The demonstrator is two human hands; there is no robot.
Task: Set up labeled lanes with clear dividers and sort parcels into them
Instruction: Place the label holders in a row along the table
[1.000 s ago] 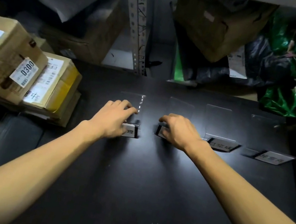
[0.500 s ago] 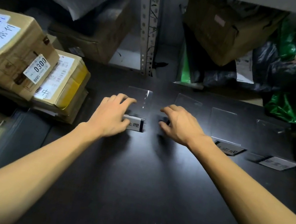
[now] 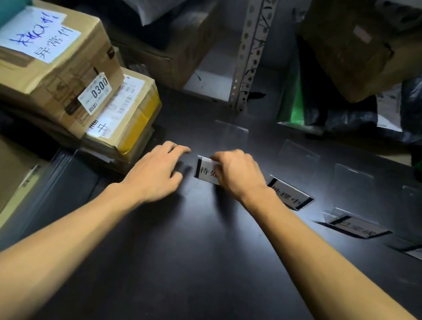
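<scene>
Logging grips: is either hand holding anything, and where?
The right hand holds the leftmost label card by its right end; the left hand holds nothing.

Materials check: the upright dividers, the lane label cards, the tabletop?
Dividers: clear glossy plastic, likely acrylic; table shows through, edges catch light. Label cards: white printed paper, black end bands, possibly sleeved. Tabletop: matte black, material unclear; pale scuffs near edge.

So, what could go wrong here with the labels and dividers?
1. The clear divider behind the label card is hard to see on the dark table; the right hand, which holds the card, could knock it over.
2. The tilted stack of boxes sits close to this first lane and might slide into it.
</scene>
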